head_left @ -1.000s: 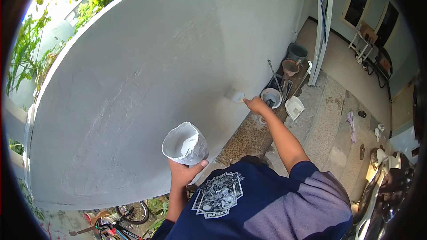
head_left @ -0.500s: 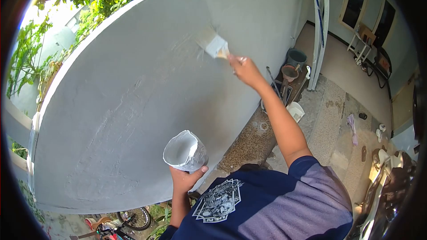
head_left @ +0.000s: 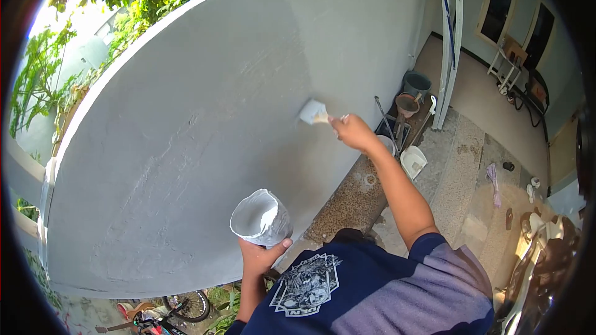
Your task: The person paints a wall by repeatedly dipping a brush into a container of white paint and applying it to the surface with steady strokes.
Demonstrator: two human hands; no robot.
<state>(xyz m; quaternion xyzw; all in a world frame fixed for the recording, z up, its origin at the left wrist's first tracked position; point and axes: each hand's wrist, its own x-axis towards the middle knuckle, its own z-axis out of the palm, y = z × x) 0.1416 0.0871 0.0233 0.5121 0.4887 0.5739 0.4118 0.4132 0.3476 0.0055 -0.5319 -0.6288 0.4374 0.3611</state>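
A wide paintbrush (head_left: 315, 112) with a pale wooden handle is gripped in my right hand (head_left: 352, 131), its bristles against the grey wall (head_left: 205, 93). My left hand (head_left: 259, 257) holds a paint-crusted white tub (head_left: 273, 220) from below, tilted so that its opening shows. White paint coats the tub's inside wall. Around the brush the wall is grey, with a lighter area to the right and rough streaks lower left. My right fingers wrap the brush handle; the left thumb presses the tub's side.
Buckets (head_left: 417, 80) and a white dustpan-like container (head_left: 413, 160) stand along the wall's foot at right. A pale metal post (head_left: 448, 43) rises behind them. A bicycle (head_left: 186, 305) lies below left. A motorcycle (head_left: 534, 267) is at lower right, near a purple cloth (head_left: 493, 185).
My right hand has carried the paintbrush down and slightly right along the wall. The tub in my left hand sits slightly lower in view.
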